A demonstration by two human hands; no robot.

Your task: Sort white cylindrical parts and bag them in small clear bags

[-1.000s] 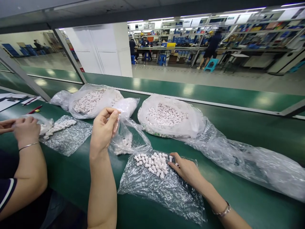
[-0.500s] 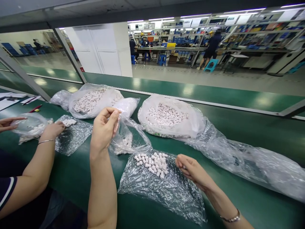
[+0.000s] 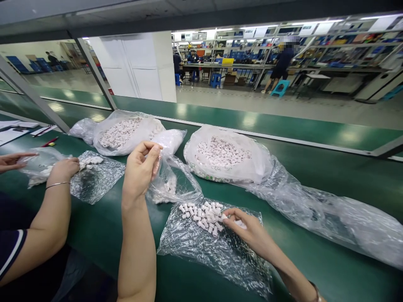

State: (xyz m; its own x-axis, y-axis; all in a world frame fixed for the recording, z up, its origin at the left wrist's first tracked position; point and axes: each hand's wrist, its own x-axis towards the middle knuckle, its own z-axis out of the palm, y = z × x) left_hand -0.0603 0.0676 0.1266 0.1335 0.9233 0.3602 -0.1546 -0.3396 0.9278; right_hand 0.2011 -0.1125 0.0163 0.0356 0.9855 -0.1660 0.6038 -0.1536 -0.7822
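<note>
L hand [image 3: 140, 168], 10 o'clock of pile [image 3: 199, 213], pinches clr bag [image 3: 194, 194]; R hand [image 3: 247, 226], 3 o'clock, grips wht pcs [image 3: 241, 224], droppable if slack.

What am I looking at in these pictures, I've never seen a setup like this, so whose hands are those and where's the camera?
There is no machine doing the work here: these are a person's bare hands, seen from a camera worn on that person's head, looking forward and down. The left hand pinches up the edge of a clear bag with some white parts inside. The right hand holds small white pieces beside a loose pile lying on crinkled clear plastic. All this is on a green table. Further back sit two big bags of similar pieces, one on the left and one on the right. The hands at far left, such as this one, belong to a co-worker.
</note>
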